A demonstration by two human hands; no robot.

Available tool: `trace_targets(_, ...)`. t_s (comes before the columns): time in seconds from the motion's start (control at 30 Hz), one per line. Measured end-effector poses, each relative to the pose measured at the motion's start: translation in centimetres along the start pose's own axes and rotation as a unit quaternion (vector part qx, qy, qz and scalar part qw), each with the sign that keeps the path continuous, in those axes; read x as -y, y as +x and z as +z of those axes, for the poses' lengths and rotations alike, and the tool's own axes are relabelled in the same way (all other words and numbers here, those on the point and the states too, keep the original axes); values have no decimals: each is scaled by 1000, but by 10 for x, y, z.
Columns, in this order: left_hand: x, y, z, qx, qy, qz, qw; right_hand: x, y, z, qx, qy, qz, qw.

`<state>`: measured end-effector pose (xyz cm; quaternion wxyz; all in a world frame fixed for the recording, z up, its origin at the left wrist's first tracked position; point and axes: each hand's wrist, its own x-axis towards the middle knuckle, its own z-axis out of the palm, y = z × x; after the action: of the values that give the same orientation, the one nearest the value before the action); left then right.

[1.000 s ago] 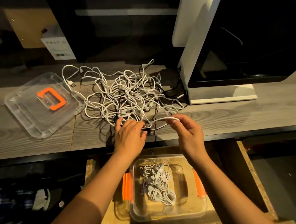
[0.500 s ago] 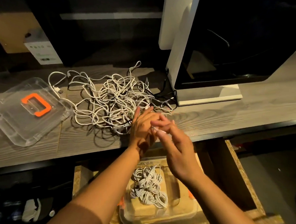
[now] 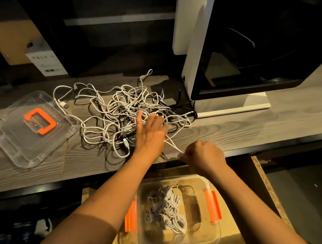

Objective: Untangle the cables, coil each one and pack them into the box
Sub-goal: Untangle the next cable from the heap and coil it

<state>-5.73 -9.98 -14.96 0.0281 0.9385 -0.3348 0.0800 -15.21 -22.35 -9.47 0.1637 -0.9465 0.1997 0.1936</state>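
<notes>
Wood desk (image 3: pixel 230 129) is holding the cable tangle (image 3: pixel 118 108): we're pressing it w/ left hand (image 3: pixel 150 133), fingers spread; right hand (image 3: pixel 204 157) is pinching one strand (image 3: pixel 172 145), fingers curled.

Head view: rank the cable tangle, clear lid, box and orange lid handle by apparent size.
1. Cable tangle
2. Clear lid and box: about alike, at different depths, so unranked
3. Orange lid handle

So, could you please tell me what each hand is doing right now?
Left hand: open, fingers straight, pressing on the cable tangle.
Right hand: closed, pinching a white cable stretched from the tangle.
</notes>
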Motion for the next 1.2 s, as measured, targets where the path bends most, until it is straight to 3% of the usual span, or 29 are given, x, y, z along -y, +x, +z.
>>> trace_targets(0.1, 11, -1, 1, -36, -16, 8, 999, 0, 7, -3, -53, -18, -100, 993)
trace_targets(0.17, 19, -3, 4, -69, -52, 10, 996, 1, 7, -8, -95, 166, -170, 967)
trace_targets(0.23, 22, -2, 6, -88, -94, -9, 992, 13, 0, -8, -87, 432, -190, 877)
trace_targets(0.33, 23, 0, 7, -107, -117, -34, 987, 32, -11, -7, -35, 734, -105, 670)
trace_targets(0.37, 26, 1, 7, -105, -111, -36, 988, 36, -14, -7, -28, 774, -81, 627)
trace_targets(0.43, 30, 1, 5, -63, -82, -44, 994, 41, -21, -5, -38, 803, -62, 591)
trace_targets(0.47, 32, 0, 2, -36, -65, -57, 996, 43, -23, -4, -52, 791, -61, 606)
trace_targets(0.5, 33, 0, 1, -11, -48, -65, 997, 43, -24, -1, -69, 751, -64, 654)
trace_targets(0.57, 32, 0, 2, 4, -41, -61, 997, 42, -21, 2, -94, 602, -74, 789)
trace_targets(0.63, 30, 1, -1, 1, -31, -57, 998, 43, -13, 0, -88, 448, -71, 887)
trace_targets(0.77, 31, -1, -7, 23, -7, -64, 998, 40, 16, 9, -32, 203, -47, 978)
trace_targets(0.87, 34, -3, -7, 44, -9, -59, 997, 40, 32, 25, -14, 19, -42, 999)
trace_targets(0.97, 41, -7, -9, 50, -32, -24, 998, 38, 36, 27, 5, 36, -60, 998)
trace_targets(1.07, 48, -16, -16, 57, -77, 27, 995, 31, 34, 20, -48, 69, -99, 992)
trace_targets(1.2, 52, -35, -26, -91, -160, 100, 978, 32, 21, 6, -133, 67, -121, 981)
